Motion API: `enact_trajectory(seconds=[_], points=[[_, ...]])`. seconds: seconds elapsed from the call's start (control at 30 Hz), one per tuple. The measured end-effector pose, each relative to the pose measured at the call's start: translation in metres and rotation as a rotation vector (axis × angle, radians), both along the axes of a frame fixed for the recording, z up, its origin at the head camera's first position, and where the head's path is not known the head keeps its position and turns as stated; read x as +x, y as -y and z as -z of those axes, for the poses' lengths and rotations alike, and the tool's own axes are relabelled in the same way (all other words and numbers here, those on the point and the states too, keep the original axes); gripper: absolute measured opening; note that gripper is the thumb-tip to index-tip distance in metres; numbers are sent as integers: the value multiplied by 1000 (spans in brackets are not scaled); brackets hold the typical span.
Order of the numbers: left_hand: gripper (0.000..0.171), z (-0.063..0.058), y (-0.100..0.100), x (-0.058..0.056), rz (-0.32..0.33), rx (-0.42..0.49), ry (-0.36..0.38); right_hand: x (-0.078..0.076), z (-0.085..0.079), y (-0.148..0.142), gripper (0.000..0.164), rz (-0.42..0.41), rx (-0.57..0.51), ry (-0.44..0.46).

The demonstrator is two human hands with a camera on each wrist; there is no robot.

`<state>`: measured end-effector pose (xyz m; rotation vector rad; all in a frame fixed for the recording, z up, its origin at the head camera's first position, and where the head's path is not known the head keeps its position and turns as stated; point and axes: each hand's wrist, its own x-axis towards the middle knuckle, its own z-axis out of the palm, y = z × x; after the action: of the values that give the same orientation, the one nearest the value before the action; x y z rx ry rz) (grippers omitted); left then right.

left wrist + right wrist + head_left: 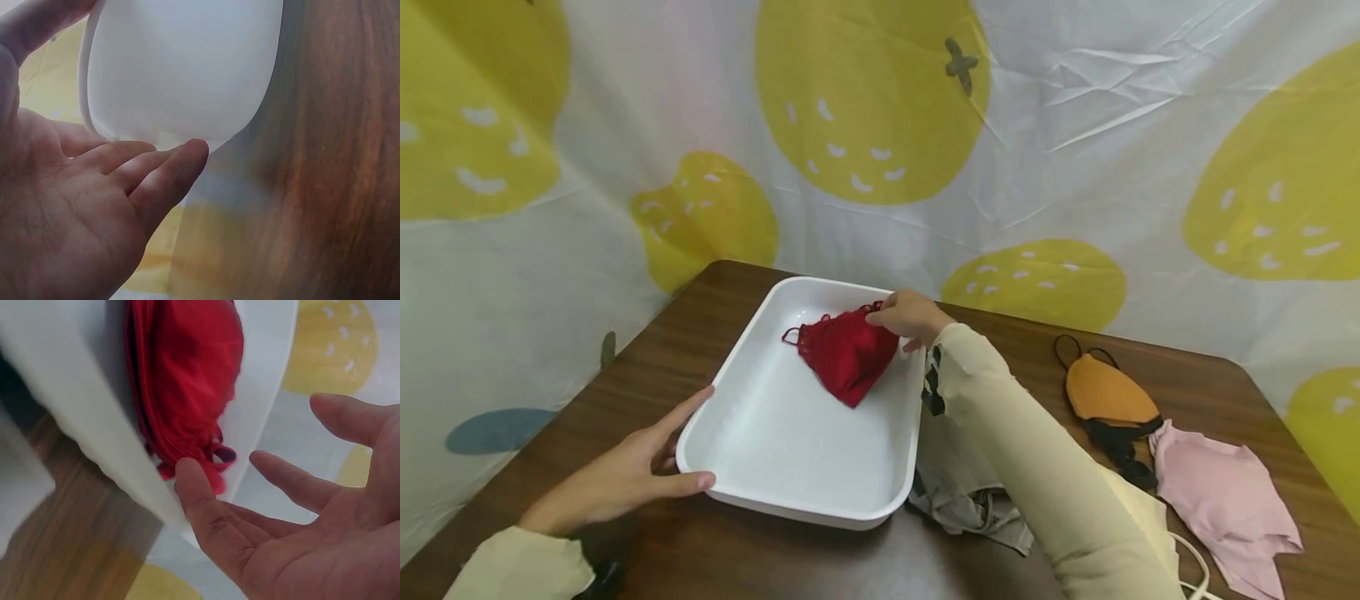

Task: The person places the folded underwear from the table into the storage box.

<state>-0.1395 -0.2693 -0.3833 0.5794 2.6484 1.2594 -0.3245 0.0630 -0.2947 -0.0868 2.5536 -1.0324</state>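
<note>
A white rectangular tray (790, 450) rests on the table. Inside it, toward the far right corner, lies a folded red bra (850, 354) with lace trim and a thin strap loop. My left hand (617, 471) holds the tray's near left corner, thumb along the front rim and fingers against the left side; the left wrist view shows those fingers (169, 181) at the tray's outer wall. Over the far right rim, my right hand (913, 318) is beside the bra, its fingers spread. In the right wrist view one fingertip (187, 472) overlaps the bra's strap end.
Right of the tray lies a grey garment (973, 500), partly under my right sleeve. Farther right are an orange bra (1108, 390) with black straps, a pink garment (1225, 500) and a pale yellow one (1150, 508). A patterned curtain (1060, 167) hangs behind the wooden table (647, 375).
</note>
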Motion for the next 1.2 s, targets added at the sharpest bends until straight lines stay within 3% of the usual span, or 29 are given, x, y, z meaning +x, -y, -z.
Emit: enact_trajectory(seconds=[0.27, 0.6, 0.73, 1.0, 1.2], points=[[102, -3, 4, -1, -2, 9, -7, 10, -16, -27, 42, -102, -38, -69], [103, 1, 6, 1, -14, 20, -11, 14, -21, -57, 35, -215, -107, -139], [103, 1, 5, 1, 1, 24, -5, 18, -19, -72, 32, -249, -127, -116], [103, 0, 9, 6, -23, 18, 28, 26, -14, -89, 33, -418, -74, -64], [103, 0, 9, 10, -40, 22, 37, 35, -8, -105, 35, -439, -49, -63]])
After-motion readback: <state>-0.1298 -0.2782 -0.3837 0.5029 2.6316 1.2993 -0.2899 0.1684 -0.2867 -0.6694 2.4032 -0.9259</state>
